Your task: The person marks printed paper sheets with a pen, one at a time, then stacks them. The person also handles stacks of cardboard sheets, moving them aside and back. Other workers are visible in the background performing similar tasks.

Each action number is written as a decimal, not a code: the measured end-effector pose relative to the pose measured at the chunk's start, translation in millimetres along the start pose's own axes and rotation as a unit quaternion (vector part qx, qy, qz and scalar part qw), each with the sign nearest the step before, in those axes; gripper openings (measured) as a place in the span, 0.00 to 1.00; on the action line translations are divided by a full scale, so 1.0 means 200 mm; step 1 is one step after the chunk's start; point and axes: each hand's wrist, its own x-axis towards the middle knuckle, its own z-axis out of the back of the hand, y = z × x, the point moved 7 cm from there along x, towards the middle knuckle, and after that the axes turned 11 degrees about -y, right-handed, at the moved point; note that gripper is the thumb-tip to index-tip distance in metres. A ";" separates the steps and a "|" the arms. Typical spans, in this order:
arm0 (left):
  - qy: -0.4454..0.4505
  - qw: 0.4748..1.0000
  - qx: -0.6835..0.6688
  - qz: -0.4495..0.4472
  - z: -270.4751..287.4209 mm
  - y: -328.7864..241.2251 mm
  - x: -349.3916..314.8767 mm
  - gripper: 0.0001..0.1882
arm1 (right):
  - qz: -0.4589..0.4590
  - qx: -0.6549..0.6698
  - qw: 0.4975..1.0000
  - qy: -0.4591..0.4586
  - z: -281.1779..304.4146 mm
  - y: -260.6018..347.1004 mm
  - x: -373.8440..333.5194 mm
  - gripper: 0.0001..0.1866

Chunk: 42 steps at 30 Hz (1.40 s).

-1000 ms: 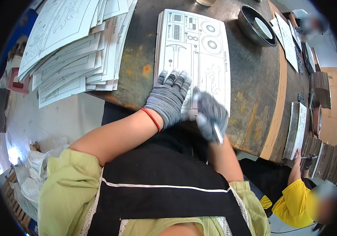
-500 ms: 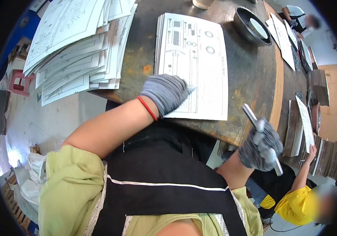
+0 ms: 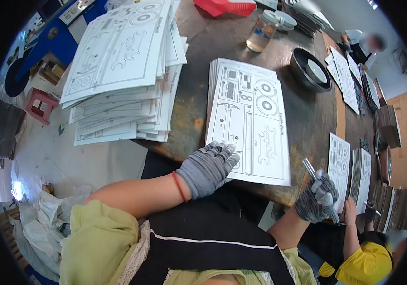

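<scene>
The right hand (image 3: 317, 197), in a grey striped glove, is clamped around a metal rod (image 3: 309, 168) at the right of the frame, just past the bench's near edge. The rod's long axis slants, one end toward the upper left and the other toward the lower right. At centre lies a stack of printed sheets (image 3: 258, 126), its long axis running nearly up the frame, printed rings at the far end. The left hand (image 3: 207, 167) rests on its near-left corner, fingers extended side by side, gripping nothing.

The dark bench (image 3: 191, 99) is worn and rust-stained. Toward the upper right stand a jar (image 3: 262, 35) and a black bowl (image 3: 299, 81); a taller sheet pile (image 3: 113, 52) fills the upper left. Beyond it are a pale floor (image 3: 80, 166), a reddish stool (image 3: 40, 105) and blue machinery (image 3: 51, 43). A co-worker's yellow sleeve (image 3: 365, 263) shows at lower right.
</scene>
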 end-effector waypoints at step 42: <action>0.073 0.993 0.011 0.088 -0.28 0.11 0.18 0.52 | -0.221 -0.021 0.964 0.143 -0.51 -1.11 -0.02 0.08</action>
